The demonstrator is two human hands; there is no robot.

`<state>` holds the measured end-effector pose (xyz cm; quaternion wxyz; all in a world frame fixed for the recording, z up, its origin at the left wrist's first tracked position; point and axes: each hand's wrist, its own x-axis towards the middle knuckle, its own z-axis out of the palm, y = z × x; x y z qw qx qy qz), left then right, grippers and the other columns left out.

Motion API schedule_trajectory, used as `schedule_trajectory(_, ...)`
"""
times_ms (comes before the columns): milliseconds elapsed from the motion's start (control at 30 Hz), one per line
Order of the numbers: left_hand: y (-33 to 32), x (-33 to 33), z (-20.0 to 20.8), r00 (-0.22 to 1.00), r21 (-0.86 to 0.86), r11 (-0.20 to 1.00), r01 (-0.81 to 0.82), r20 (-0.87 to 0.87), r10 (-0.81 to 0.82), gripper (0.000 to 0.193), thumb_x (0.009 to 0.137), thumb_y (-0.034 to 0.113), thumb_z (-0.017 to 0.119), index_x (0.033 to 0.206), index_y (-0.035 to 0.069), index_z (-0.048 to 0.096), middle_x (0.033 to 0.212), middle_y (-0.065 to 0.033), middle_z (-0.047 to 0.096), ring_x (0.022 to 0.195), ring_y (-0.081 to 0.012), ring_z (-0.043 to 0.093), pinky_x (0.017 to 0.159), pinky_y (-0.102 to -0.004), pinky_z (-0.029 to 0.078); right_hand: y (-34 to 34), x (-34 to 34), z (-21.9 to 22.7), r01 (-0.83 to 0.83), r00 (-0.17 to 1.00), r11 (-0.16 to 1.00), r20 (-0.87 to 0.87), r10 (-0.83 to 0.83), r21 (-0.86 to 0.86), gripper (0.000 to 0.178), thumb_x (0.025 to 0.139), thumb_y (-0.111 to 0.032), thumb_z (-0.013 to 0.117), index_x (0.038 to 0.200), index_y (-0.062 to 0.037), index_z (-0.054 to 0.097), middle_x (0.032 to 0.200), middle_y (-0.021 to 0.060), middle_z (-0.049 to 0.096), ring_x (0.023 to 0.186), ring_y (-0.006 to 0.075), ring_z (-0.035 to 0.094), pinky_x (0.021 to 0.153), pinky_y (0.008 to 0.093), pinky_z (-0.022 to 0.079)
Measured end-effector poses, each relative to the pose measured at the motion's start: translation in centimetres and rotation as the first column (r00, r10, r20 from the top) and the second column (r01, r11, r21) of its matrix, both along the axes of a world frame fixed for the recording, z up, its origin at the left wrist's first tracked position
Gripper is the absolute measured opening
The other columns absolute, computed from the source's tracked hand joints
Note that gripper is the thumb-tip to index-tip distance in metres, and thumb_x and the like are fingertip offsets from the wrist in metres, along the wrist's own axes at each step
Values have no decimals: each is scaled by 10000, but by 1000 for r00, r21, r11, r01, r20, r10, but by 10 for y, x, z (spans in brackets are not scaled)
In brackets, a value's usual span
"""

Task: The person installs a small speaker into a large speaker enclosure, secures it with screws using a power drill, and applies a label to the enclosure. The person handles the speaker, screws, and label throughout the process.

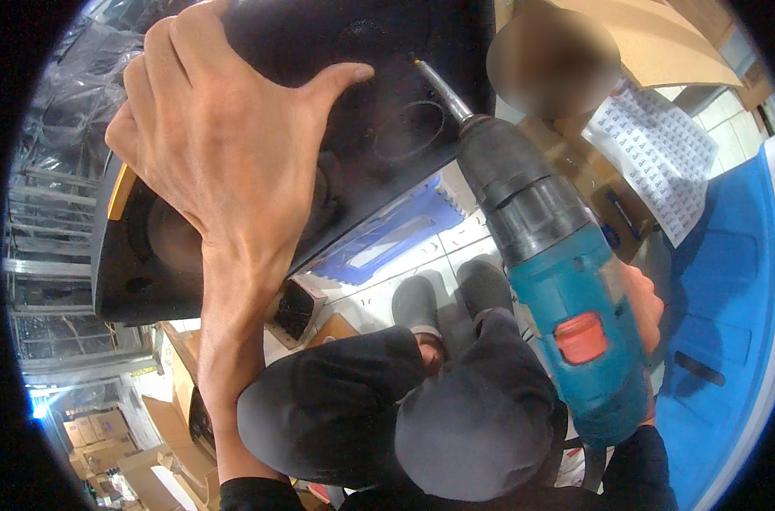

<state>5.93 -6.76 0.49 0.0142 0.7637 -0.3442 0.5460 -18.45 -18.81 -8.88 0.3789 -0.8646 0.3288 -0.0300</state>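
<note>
A black panel with round openings, which looks like a speaker cabinet (370,183), fills the upper left. My left hand (225,136) lies on it, fingers bent over its left edge and thumb spread across its face; the fingertips are hidden. In my right hand (643,307) is a teal and black cordless drill (566,281) with an orange-red switch. Its long metal bit holder points up and left, the tip near the panel's upper right part. Whether the tip touches the panel I cannot tell. Most of the right hand's fingers are behind the drill.
A blue plastic surface (720,315) curves along the right. Beside it hang a printed white sheet (660,153) and cardboard (660,43). A purple-blue frame (387,238) lies on the tiled floor near my shoes (417,302). Plastic-wrapped stock (59,128) and cartons (97,434) stand left.
</note>
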Motion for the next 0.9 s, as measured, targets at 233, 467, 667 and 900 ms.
schedule_trajectory(233,-1,2,0,999,-5,999,39,27,-39,855,550,567,919,1168,44,644,1107,-96,671,1089,-318,621,927,-461,443,-3,9,-5,-38,993,997,105,46,-74,512,843,-153,653,1346,-93,582,1036,132,735,850,267,730,721,364,567)
schedule_trajectory(467,0,2,0,998,-8,999,52,23,-52,855,548,567,918,1180,64,636,1103,-83,660,1095,-306,613,912,-460,438,-5,6,-3,-50,980,984,182,81,-169,495,825,-112,654,1313,-53,602,1023,142,733,829,264,726,699,362,565)
schedule_trajectory(667,2,0,0,999,-25,999,40,-11,-40,844,532,547,919,1181,91,630,1079,-57,646,1058,-280,607,873,-437,433,-7,-5,2,-66,949,942,270,161,-330,480,809,-76,656,1284,-19,618,1011,151,732,812,262,724,680,360,564)
schedule_trajectory(900,4,4,-1,991,-74,990,124,-38,-127,819,506,521,899,1159,113,621,1038,-10,609,1009,-242,589,851,-401,398,-16,-15,11,-82,889,834,338,308,-546,464,790,-35,657,1250,20,638,997,162,731,792,260,720,659,358,563)
